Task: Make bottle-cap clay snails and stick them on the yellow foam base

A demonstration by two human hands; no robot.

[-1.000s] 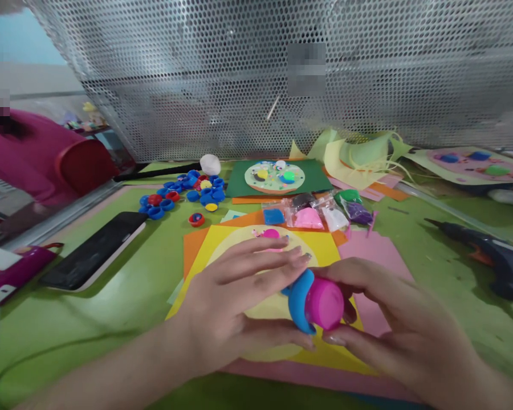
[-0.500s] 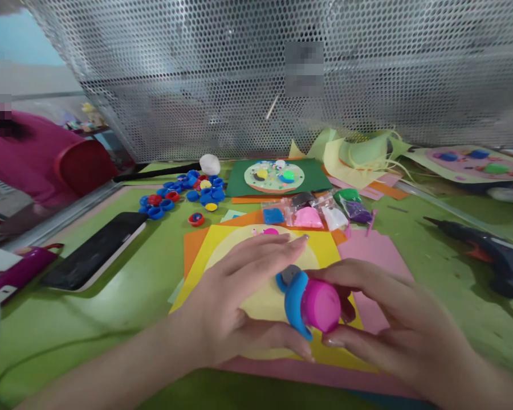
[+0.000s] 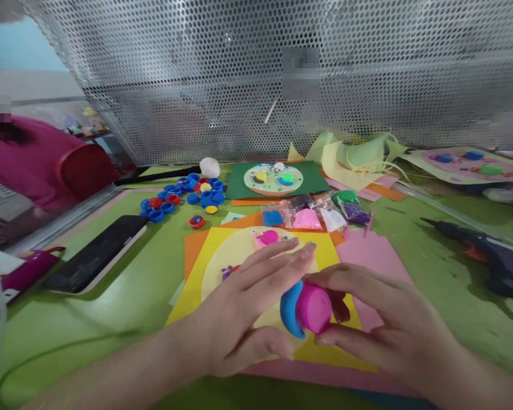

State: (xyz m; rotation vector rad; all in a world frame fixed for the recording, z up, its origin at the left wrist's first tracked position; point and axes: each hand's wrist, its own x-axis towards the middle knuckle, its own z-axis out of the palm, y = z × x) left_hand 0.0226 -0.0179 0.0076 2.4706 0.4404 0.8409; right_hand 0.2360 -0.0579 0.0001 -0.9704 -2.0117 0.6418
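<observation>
My right hand point(image 3: 376, 316) grips a pink bottle cap point(image 3: 316, 310) between thumb and fingers. A curved band of blue modelling clay point(image 3: 291, 310) is stuck along the cap's left side. Just left of it, my left hand point(image 3: 248, 302) is open, its fingers stretched out over the clay and its thumb apart from it. Beneath both hands lies a cream paper circle point(image 3: 216, 250) on a yellow sheet point(image 3: 188, 296). A pink snail figure point(image 3: 268, 236) sits on the circle, and a red and purple figure point(image 3: 228, 272) is partly covered by my left hand.
Bags of coloured clay point(image 3: 308, 219) lie behind the sheets. Several bottle caps point(image 3: 188, 191) are heaped at back left, near a phone point(image 3: 96, 253). A hot glue gun point(image 3: 491, 256) lies right. A finished collage point(image 3: 273, 179) leans toward a perforated metal panel point(image 3: 205, 80). A person in pink point(image 3: 29, 159) sits left.
My left thumb has drawn back from the blue clay. The cap has shifted slightly left in my right hand, and the grey piece seen behind the clay is now hidden.
</observation>
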